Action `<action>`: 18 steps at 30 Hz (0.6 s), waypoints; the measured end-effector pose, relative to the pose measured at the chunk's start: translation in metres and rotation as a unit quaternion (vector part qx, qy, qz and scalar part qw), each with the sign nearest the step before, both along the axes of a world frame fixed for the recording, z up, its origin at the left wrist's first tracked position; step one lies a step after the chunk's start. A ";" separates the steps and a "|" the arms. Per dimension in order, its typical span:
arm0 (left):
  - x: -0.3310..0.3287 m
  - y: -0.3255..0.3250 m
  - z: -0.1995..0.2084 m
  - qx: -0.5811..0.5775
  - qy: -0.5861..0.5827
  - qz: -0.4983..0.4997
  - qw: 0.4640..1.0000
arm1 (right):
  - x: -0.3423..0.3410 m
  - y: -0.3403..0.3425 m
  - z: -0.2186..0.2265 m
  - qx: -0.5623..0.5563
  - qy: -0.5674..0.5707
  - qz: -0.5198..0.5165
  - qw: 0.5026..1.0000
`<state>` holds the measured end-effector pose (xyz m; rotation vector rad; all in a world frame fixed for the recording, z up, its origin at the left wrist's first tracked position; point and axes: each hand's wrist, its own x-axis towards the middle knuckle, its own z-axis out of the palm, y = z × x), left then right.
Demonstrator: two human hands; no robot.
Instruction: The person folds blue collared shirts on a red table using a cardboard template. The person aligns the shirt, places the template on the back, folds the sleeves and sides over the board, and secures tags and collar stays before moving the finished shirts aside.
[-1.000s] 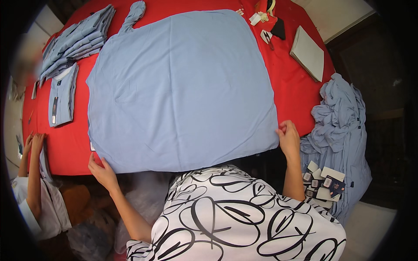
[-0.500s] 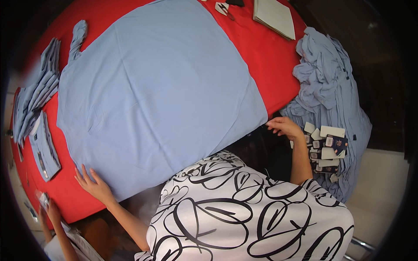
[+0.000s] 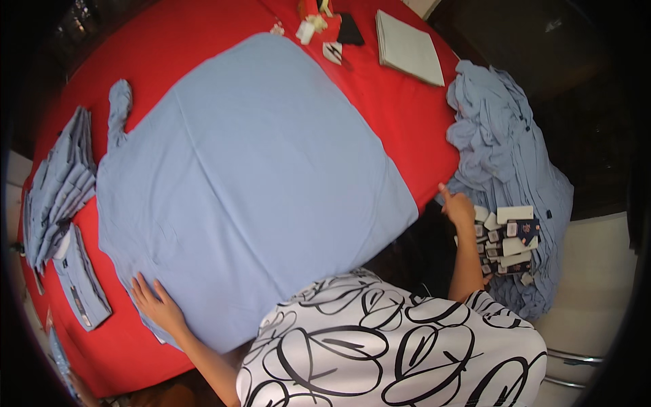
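Observation:
A large light blue shirt (image 3: 264, 169) lies spread over the red-covered table, mostly smooth with a long crease. My left hand (image 3: 159, 305) rests flat on its near left edge, fingers apart. My right hand (image 3: 459, 209) is at the table's right edge, just off the cloth's right corner, with one finger pointing up and nothing seen in it. Close beside that hand hangs a heap of light blue shirts (image 3: 502, 142). White and dark hang tags (image 3: 512, 237) lie bunched on the heap.
Folded blue garments (image 3: 64, 180) are stacked on the left, with another folded one (image 3: 81, 278) nearer me. A sleeve-like strip (image 3: 119, 108) sticks out at the far left. A stack of pale sheets (image 3: 410, 49) and small scraps (image 3: 332, 51) lie far back on the red tablecloth (image 3: 380, 102).
My right hand has moved away from the cloth's right corner, up and to the right. My left hand stays on the cloth. The view has shifted, and another person's hands at lower left have mostly gone.

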<state>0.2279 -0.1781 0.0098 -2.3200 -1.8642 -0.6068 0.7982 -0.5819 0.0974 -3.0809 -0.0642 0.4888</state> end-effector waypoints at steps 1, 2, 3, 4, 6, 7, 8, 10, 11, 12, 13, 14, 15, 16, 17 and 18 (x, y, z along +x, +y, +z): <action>0.005 0.003 0.000 -0.005 0.001 -0.001 1.000 | 0.010 0.009 0.008 0.018 -0.096 0.008 0.995; 0.007 0.003 0.001 -0.009 -0.005 -0.004 1.000 | 0.021 0.029 0.016 0.066 -0.137 0.054 0.987; 0.008 0.003 0.003 -0.012 -0.009 -0.006 1.000 | 0.030 0.055 0.023 0.115 -0.175 0.102 0.972; 0.010 0.002 0.004 -0.015 -0.013 -0.006 1.000 | 0.040 0.079 0.029 0.162 -0.212 0.150 0.952; 0.010 -0.003 0.008 -0.014 -0.003 0.003 1.000 | 0.070 0.131 0.028 0.240 -0.210 0.216 0.923; 0.010 -0.005 0.011 -0.011 0.002 0.013 1.000 | 0.089 0.157 0.021 0.249 -0.238 0.231 0.910; 0.011 -0.007 0.015 -0.024 0.000 0.015 1.000 | 0.112 0.182 0.008 0.257 -0.268 0.247 0.895; 0.015 -0.010 0.022 -0.045 -0.008 0.029 0.999 | 0.152 0.227 -0.011 0.245 -0.331 0.256 0.875; 0.018 -0.009 0.024 -0.054 -0.015 0.025 0.998 | 0.173 0.242 -0.017 0.225 -0.366 0.246 0.869; 0.022 -0.007 0.026 -0.061 -0.022 0.021 0.998 | 0.193 0.257 -0.020 0.207 -0.400 0.234 0.862; 0.025 -0.004 0.027 -0.069 -0.030 0.016 0.997 | 0.213 0.266 -0.023 0.185 -0.391 0.201 0.879; 0.026 -0.002 0.029 -0.072 -0.041 0.018 0.996 | 0.229 0.274 -0.024 0.163 -0.381 0.168 0.895; 0.025 -0.003 0.030 -0.075 -0.051 0.023 0.996 | 0.233 0.289 -0.022 0.163 -0.353 0.132 0.912; 0.024 -0.004 0.031 -0.080 -0.061 0.023 0.995 | 0.237 0.297 -0.021 0.159 -0.322 0.093 0.929; 0.026 -0.002 0.030 -0.073 -0.083 0.013 0.994 | 0.255 0.289 -0.019 0.184 -0.260 0.068 0.945; 0.030 0.001 0.037 -0.059 -0.144 0.011 0.988 | 0.263 0.289 -0.020 0.207 -0.192 0.045 0.958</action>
